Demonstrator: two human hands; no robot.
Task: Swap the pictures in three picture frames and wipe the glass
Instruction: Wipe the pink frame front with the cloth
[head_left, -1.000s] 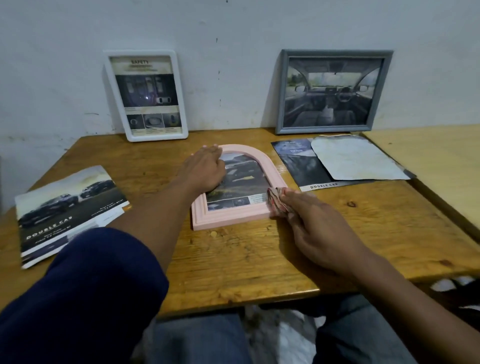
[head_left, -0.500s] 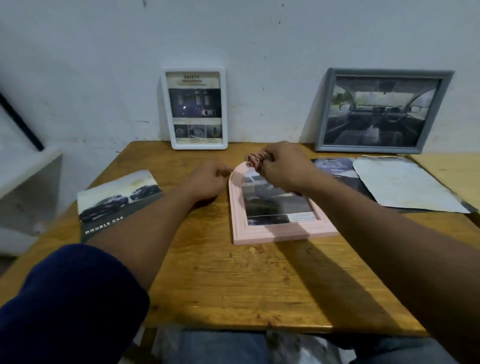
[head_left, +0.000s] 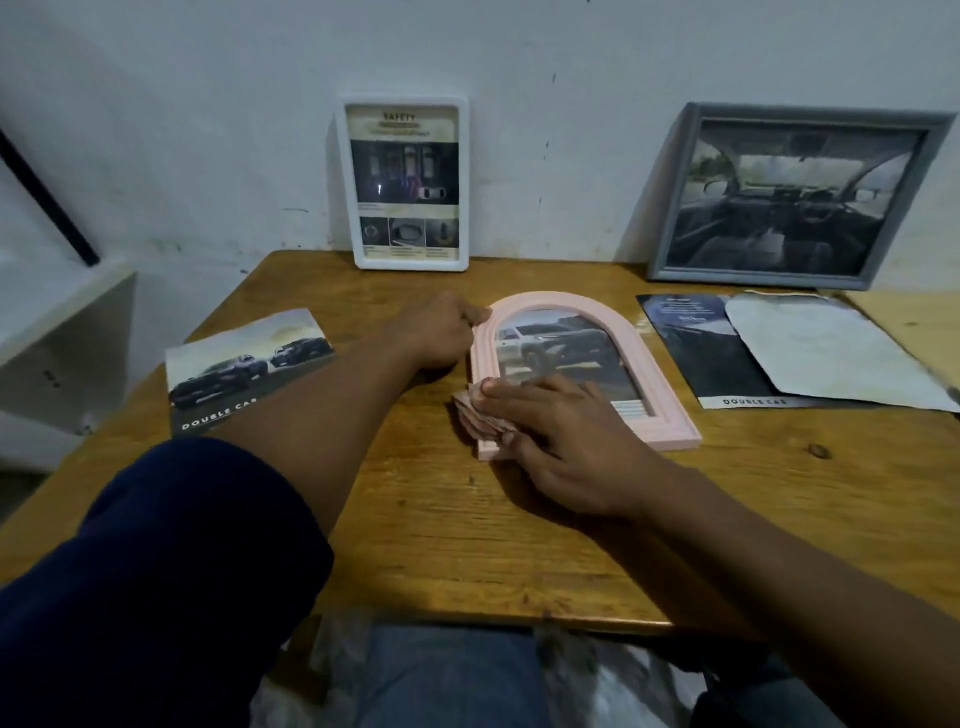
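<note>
The arched frame lay flat on the table, near its middle. The right hand pressed a folded cloth onto the frame's near-left corner. The left hand touched the frame's left edge, just behind and left of the cloth. A brochure lay well left of that grip, on the table. Two sheets lay right of the grip, beyond the frame: a printed leaflet with a blank sheet overlapping its right part. Behind the grip, two frames stood leaning on the wall: an upright frame straight behind, a wide frame behind and to the right.
</note>
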